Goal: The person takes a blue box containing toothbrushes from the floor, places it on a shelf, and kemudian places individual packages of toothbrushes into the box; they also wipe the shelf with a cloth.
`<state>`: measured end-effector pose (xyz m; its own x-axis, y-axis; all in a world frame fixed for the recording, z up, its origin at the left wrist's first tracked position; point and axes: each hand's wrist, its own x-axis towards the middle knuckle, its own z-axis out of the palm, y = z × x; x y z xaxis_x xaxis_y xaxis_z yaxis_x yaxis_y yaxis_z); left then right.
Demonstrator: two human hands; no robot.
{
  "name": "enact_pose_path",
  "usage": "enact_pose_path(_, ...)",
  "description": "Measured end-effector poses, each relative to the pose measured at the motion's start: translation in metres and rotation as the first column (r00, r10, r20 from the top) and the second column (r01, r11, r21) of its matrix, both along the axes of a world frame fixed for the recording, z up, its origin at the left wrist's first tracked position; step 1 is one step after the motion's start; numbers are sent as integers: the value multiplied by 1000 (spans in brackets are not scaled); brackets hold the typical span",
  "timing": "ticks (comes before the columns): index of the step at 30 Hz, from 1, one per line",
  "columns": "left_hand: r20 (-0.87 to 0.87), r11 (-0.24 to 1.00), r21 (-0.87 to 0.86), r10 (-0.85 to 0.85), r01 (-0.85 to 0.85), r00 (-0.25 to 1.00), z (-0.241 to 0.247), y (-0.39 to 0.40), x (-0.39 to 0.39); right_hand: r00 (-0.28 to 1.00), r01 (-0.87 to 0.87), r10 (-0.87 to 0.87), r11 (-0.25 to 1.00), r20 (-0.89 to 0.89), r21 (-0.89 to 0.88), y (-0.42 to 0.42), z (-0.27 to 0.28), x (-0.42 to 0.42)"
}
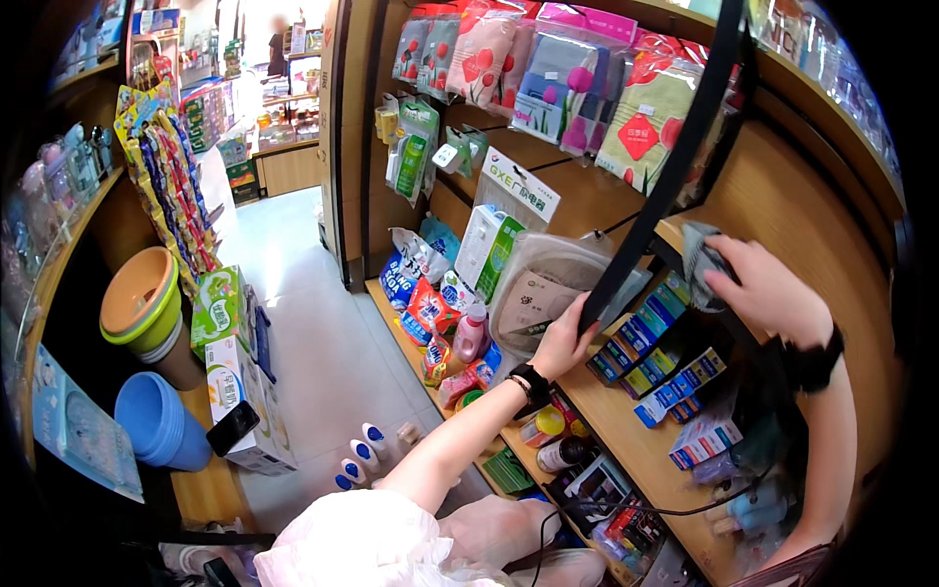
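My left hand is closed around the black metal upright of a shelf unit, beside a packaged oval mat or pad that hangs in clear plastic. At the right, my right hand presses a grey cloth on the edge of a wooden shelf. Beneath that shelf, small toothpaste-like boxes stand in rows on a lower wooden shelf. Both wrists wear black bands.
Packaged towels hang above. Detergent bags and a pink bottle stand on the low shelf. Across the tiled aisle are blue buckets, stacked basins, milk cartons and a phone. A thin black cable crosses the lower shelves.
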<state>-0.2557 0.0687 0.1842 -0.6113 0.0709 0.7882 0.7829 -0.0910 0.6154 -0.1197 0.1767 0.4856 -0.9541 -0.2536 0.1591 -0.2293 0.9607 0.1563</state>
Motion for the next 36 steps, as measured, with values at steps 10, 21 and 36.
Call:
enact_pose_path(10, 102, 996, -69, 61, -54, 993, -6, -8, 1, 783, 239, -253, 966, -568, -100, 116, -65, 197)
enact_pose_path(21, -49, 987, -73, 143, -146, 989, -17, 6, -5, 289, 708, -597, 660, -749, -253, 275, -105, 403)
enact_pose_path(36, -73, 973, -82, 211, -217, 975, -34, 4, -17, -381, 582, -342, 634, -859, -510, 368, -36, 525)
